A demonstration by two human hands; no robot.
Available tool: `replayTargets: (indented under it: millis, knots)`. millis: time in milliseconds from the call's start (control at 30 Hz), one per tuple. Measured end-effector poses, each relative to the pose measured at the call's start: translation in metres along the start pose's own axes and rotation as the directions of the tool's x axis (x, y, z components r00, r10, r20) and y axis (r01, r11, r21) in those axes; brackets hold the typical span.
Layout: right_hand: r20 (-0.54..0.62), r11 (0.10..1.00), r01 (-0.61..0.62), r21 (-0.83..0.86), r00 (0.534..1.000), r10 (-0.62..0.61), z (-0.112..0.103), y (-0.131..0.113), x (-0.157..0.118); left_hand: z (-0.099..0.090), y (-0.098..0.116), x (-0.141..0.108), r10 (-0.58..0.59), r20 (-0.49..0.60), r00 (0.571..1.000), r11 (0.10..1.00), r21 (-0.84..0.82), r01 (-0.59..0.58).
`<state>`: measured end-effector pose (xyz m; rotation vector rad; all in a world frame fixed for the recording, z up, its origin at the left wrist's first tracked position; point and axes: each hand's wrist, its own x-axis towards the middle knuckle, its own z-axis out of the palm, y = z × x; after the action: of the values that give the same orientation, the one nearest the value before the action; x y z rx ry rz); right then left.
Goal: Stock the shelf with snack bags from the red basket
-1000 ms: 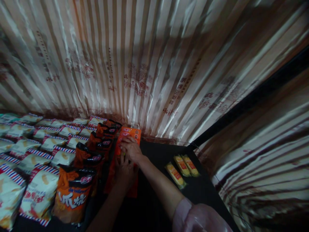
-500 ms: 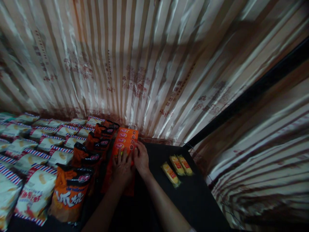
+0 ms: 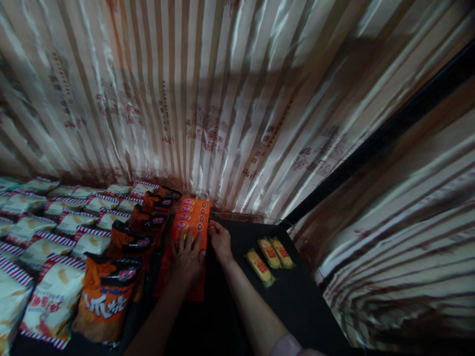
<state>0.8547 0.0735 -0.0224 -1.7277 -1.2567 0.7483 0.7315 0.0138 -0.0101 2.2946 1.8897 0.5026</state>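
Note:
Several overlapping orange packets (image 3: 191,210) form a column on the dark table, with round badges along their right side. My left hand (image 3: 186,259) lies on the lower packets, fingers spread and pointing away from me. Just right of the column, my right hand (image 3: 220,241) has its fingers bent together at the packets' right edge. Whether anything is pinched in them is too small to make out. A row of orange and black snack bags (image 3: 106,299) runs along the left of the column.
White snack bags (image 3: 55,296) with striped edges fill the table's left part in rows. Three yellow wrapped snacks (image 3: 260,266) lie on the black tabletop (image 3: 293,301) at the right. Striped curtains (image 3: 208,64) and a dark pole (image 3: 371,143) stand behind.
My right hand has moved slightly off the orange packets to their right edge, its fingers drawn closer together. My left hand stays on the packets. The view has shifted slightly.

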Motion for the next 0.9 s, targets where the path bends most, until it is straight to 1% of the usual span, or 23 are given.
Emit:
replayTargets:
  millis: [100,133,367,600,733,900]
  knots:
    - [0.006,0.995,-0.057,0.087,0.998,0.057,-0.001,-0.005,0.001,0.000,0.000,0.000,0.003,0.002,1.000,1.000,-0.002,-0.003]
    - [0.006,0.994,-0.057,0.090,0.998,0.057,-0.001,-0.006,0.001,0.000,0.000,0.000,0.005,0.001,1.000,1.000,-0.003,-0.005]
    - [0.034,0.996,-0.025,0.081,0.999,0.023,-0.002,-0.007,0.001,0.004,-0.001,0.000,0.001,-0.012,1.000,1.000,0.014,-0.001]
    - [0.032,0.999,-0.005,0.051,0.999,0.003,-0.005,-0.013,0.000,0.001,0.001,0.001,-0.005,-0.016,1.000,1.000,0.012,0.005]
    - [0.016,0.997,0.039,0.064,0.999,-0.040,-0.003,-0.010,0.002,-0.001,0.001,0.001,-0.006,-0.011,1.000,1.000,0.008,0.006]
    - [0.015,0.997,0.035,0.072,0.999,-0.036,0.001,-0.002,0.004,0.000,0.000,0.001,-0.004,-0.013,1.000,1.000,-0.002,0.004]
